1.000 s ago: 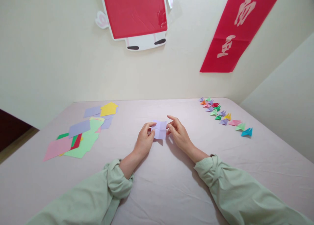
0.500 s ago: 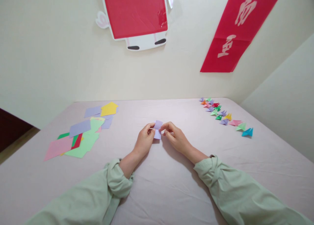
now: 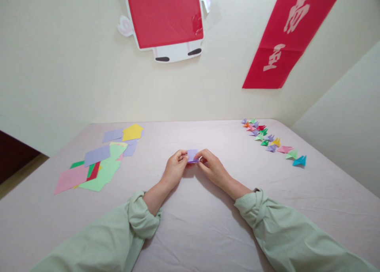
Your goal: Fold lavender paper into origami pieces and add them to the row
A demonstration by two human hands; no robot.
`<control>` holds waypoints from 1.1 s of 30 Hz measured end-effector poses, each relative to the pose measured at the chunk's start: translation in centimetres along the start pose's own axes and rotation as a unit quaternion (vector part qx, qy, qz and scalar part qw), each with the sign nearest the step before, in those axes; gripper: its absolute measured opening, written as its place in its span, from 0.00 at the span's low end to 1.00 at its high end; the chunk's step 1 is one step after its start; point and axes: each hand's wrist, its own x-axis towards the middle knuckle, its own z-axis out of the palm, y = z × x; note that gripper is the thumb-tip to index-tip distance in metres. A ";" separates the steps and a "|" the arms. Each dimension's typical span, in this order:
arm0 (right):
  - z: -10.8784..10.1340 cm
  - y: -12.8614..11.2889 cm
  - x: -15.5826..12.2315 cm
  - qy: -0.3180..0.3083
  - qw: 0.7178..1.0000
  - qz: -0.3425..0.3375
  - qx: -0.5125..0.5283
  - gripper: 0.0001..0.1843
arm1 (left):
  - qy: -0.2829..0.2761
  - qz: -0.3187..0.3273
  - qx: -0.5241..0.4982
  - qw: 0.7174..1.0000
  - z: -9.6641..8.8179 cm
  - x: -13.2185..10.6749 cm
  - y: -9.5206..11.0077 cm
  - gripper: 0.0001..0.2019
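A small purple sheet of paper, folded along its near edge, is held between my two hands just above the middle of the table. My left hand pinches its left side, thumb on the near face. On the other side my right hand is closed on the right edge with thumb and index finger. The fingers behind the paper are partly hidden.
Overlapping coloured paper sheets lie on the left of the table. Several folded paper figures stand in a slanting band on the right. Behind the table rises a wall with a red banner.
The purple paper has turned from an upright strip into a wider, shorter folded piece. My right hand, earlier at its edge with fingers looser, now pinches it.
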 end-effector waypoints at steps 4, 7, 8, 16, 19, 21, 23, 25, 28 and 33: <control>-0.2 -0.2 0.2 0.025 0.998 0.045 0.026 0.04 | -0.019 -0.007 -0.003 1.000 0.3 -0.3 0.5 0.11; -0.2 0.0 0.2 0.041 0.996 0.067 0.042 0.06 | -0.033 0.005 0.021 0.999 0.3 -0.5 0.7 0.11; -0.2 0.1 0.2 0.045 0.995 0.070 0.049 0.06 | -0.039 0.008 0.030 0.999 0.3 -0.5 0.8 0.11; 0.5 1.0 0.2 0.055 0.989 0.072 0.116 0.11 | -0.057 0.032 0.069 0.995 0.3 -0.5 0.1 0.12; 0.5 1.2 0.2 0.042 0.988 0.073 0.126 0.11 | -0.052 0.014 0.046 0.998 0.3 -0.5 0.1 0.11; 0.4 1.1 0.2 0.031 0.990 0.078 0.114 0.05 | -0.052 0.012 0.042 0.998 0.3 -0.5 0.2 0.11; 0.2 1.0 0.2 0.030 0.991 0.079 0.106 0.06 | -0.053 0.023 0.057 0.997 0.3 -0.5 0.4 0.10; 0.2 0.8 0.2 0.031 0.991 0.075 0.107 0.06 | -0.044 0.043 0.079 0.995 0.3 -0.5 0.5 0.09; 0.3 0.7 0.1 0.015 0.993 0.064 0.101 0.04 | -0.017 0.059 0.090 0.994 0.3 -0.5 0.5 0.08; 0.2 0.7 -0.1 0.018 0.993 0.056 0.104 0.12 | 0.018 0.037 0.048 0.998 0.2 -0.2 0.3 0.09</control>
